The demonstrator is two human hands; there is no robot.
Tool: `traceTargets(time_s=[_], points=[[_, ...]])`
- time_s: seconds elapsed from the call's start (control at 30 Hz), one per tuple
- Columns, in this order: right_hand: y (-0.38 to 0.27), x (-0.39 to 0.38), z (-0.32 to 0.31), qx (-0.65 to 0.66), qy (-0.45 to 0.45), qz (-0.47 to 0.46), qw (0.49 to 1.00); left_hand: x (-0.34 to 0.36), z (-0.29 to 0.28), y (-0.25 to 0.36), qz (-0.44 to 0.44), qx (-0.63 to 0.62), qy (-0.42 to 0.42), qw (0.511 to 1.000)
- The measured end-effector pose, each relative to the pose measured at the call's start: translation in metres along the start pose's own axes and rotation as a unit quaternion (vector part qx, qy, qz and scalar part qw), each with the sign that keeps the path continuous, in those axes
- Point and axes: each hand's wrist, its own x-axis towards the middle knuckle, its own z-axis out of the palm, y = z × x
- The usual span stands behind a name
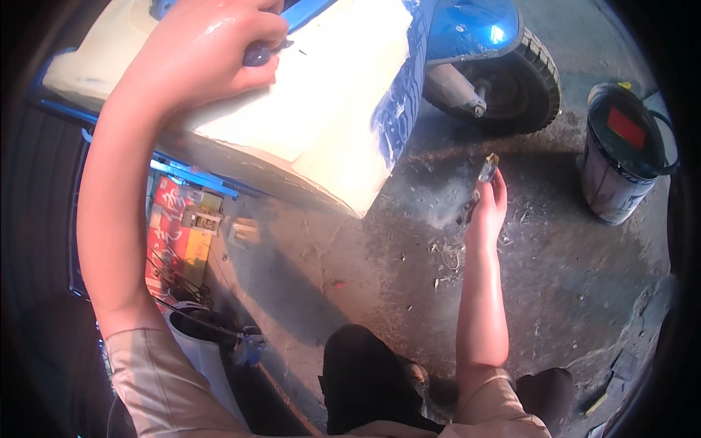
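Note:
At the top left, my left hand (pixel 208 55) is closed around a dark, shiny, round-ended object (pixel 256 55); most of it is hidden by the fingers. This hand rests over a large cream-coloured surface (pixel 328 95) with glossy blue material (pixel 398 102) along its right edge. My right hand (pixel 488 215), low and to the right, is apart from that surface. Between its fingers it pinches a small, clear or silvery piece with a yellowish tip (pixel 488 169), too small to name.
Beyond the cream surface are a blue fender (pixel 467 33) and a black-tyred wheel (pixel 537 87). A dirty white bucket with a dark lid (pixel 617 160) stands at the right. Small scraps litter the concrete floor (pixel 387 285). A red and yellow box (pixel 171 233) and a white bin (pixel 193 343) are at the left.

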Motion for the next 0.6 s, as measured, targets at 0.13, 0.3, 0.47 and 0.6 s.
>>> traceTargets(time_s=[0.13, 0.3, 0.47, 0.6], points=[[-0.004, -0.022, 0.024, 0.038, -0.011, -0.012, 0.999, -0.012, 0.017, -0.020, 0.049, -0.021, 0.040, 0.998], [-0.002, -0.043, 0.027, -0.047, -0.141, -0.100, 0.984, -0.001, -0.020, 0.011, -0.119, 0.173, -0.052, 0.976], [-0.012, -0.067, 0.038, -0.244, -0.193, -0.256, 0.915, -0.025, -0.023, -0.024, -0.084, 0.227, 0.044, 0.969], [-0.011, -0.078, 0.045, -0.212, -0.195, -0.224, 0.931, -0.052, -0.013, -0.042, -0.062, 0.177, 0.184, 0.965]])
